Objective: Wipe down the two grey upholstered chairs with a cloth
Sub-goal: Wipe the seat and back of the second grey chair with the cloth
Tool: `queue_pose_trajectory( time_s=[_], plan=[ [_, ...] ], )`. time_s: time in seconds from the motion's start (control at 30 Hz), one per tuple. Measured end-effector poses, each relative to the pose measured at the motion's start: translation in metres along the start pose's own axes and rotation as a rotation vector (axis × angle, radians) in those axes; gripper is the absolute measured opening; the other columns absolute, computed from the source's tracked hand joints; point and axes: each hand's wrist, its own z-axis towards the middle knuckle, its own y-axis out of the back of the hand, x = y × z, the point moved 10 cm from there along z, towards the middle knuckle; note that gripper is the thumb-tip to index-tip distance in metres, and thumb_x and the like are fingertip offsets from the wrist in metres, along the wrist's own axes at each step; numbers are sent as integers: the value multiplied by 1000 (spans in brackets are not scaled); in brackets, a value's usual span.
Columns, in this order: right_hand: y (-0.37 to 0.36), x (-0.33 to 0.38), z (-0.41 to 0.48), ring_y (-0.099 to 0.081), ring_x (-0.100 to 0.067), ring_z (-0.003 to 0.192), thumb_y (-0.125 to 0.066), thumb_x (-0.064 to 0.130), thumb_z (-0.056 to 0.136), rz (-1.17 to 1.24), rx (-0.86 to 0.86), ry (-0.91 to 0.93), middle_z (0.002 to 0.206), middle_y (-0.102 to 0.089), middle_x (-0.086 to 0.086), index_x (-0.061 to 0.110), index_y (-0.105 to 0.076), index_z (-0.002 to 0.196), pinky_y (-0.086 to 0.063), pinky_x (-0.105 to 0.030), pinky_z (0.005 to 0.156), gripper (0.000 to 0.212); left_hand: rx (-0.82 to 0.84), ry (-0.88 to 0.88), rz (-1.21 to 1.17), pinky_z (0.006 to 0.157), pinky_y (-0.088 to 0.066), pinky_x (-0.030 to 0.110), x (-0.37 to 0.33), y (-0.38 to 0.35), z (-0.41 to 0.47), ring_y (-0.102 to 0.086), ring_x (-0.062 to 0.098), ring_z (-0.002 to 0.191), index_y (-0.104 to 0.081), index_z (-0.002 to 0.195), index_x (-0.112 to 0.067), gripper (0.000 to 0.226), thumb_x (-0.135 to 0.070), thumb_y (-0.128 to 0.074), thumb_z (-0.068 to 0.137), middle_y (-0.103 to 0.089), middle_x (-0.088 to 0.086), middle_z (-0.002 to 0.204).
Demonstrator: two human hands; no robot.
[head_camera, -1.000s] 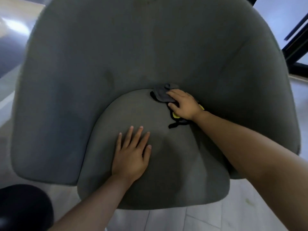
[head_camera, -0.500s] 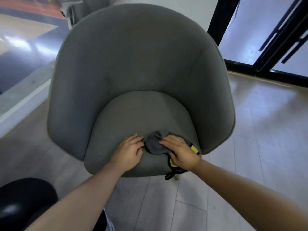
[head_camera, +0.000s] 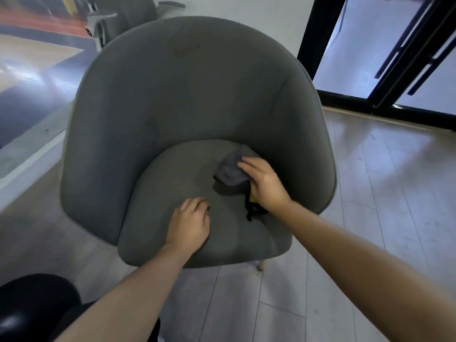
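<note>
Head view mostly filled by the grey chair (head_camera: 197, 95), curved back upright, seat cushion (head_camera: 172, 188) facing the camera. On that chair's seat cushion, toward the rear right and close to where seat met backrest, lay the cloth (head_camera: 230, 172), dark grey and bunched up. On top of it sat the right hand (head_camera: 265, 185), fingers (head_camera: 249, 164) curled over the cloth's right edge and gripping it against the cushion. The thumb was hidden. From under the palm a black strap (head_camera: 250, 213) and a small yellow patch (head_camera: 253, 199) poked out toward the chair's front; could not tell whether these belonged to the cloth. Near the front middle of the chair's seat rested the left hand (head_camera: 190, 224), just apart from the cloth, its fingers clenched inward with the tips down on the fabric, nothing held. Both forearms were bare and reached in from the chair's front. Under the chair's front right corner one pale chair leg (head_camera: 261, 264) showed, standing on the pale wood-look floor (head_camera: 370, 193). Behind the chair's back, to the left, a second grey chair (head_camera: 138, 11) was partly visible and blurred. Behind the chair to the right stood black-framed glass doors (head_camera: 407, 58). In front of the chair to the left was a shiny black rounded object (head_camera: 27, 307), cut off by the frame edge, not identifiable.
</note>
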Motion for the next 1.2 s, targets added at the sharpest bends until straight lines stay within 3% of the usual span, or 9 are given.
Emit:
queue_pose_trajectory(
  time_s=[0.1, 0.23, 0.33, 0.57, 0.7, 0.87, 1.03, 1.13, 1.2],
  plan=[
    [-38, -61, 64, -50, -41, 126, -64, -2, 83, -89, 118, -182, 138, -52, -22, 6, -62, 128, -43, -49, 104, 45, 80, -30, 84, 111, -39, 55, -1, -37, -4, -44, 31, 141, -63, 134, -25, 47, -42, -39, 97, -53, 6, 149],
    [-89, -132, 60, -38, -33, 136, -57, 21, 92, -153, 399, -441, 148, -41, -15, 13, -48, 140, -36, -41, 110, 49, 81, -77, 119, 120, -22, 56, 3, -55, -17, -25, 25, 153, -48, 148, -33, 50, -49, -36, 102, -35, 2, 162],
    [-93, -131, 51, -47, -34, 122, -55, 35, 89, -201, 285, -429, 130, -53, -13, 13, -51, 131, -43, -43, 99, 48, 55, -86, 120, 119, -23, 56, 2, -54, -16, -27, 26, 152, -51, 146, -31, 49, -48, -38, 102, -37, 3, 161],
    [-73, -109, -6, -48, -37, 118, -57, 16, 84, -256, 275, -404, 125, -54, -16, 11, -52, 131, -46, -48, 94, 47, 105, -171, 134, 119, -26, 56, -3, -60, -20, -30, 27, 151, -52, 146, -26, 49, -44, -32, 105, -40, -2, 160],
    [-51, -69, -63, -51, -40, 115, -60, 9, 79, -236, 270, -379, 125, -56, -18, 8, -57, 127, -46, -49, 96, 47, 167, -298, 107, 111, -41, 54, -23, -54, -37, -45, 27, 143, -62, 136, -21, 46, -36, -36, 102, -51, -1, 152],
    [-27, -11, -142, -50, -38, 118, -65, 5, 59, -228, 264, -423, 127, -56, -15, 11, -60, 124, -47, -48, 95, 65, 331, -574, 54, 98, -55, 44, -65, -40, -90, -60, 26, 128, -75, 109, -24, 38, -32, -41, 94, -66, 2, 134],
    [-21, 38, -192, -34, -37, 135, -69, -2, 61, -225, 455, -422, 143, -44, -12, 15, -54, 133, -41, -50, 102, 75, 671, -510, 171, 81, -54, 41, -66, -30, -127, -59, 28, 108, -70, 101, -17, 29, -28, -43, 97, -65, 6, 110],
    [-22, 58, -194, -35, -35, 130, -61, 0, 77, -215, 572, -354, 140, -43, -10, 16, -53, 134, -42, -46, 100, 60, 654, -469, 253, 79, -52, 39, -50, -5, -129, -60, 29, 103, -72, 100, -20, 31, -30, -43, 93, -65, 6, 106],
    [-23, 69, -187, -41, -35, 122, -57, 2, 79, -186, 616, -299, 134, -48, -9, 17, -55, 132, -44, -49, 96, 55, 562, -464, 268, 74, -51, 36, -42, 22, -122, -63, 29, 95, -73, 89, -19, 21, -26, -53, 87, -67, 5, 96]
  ],
)
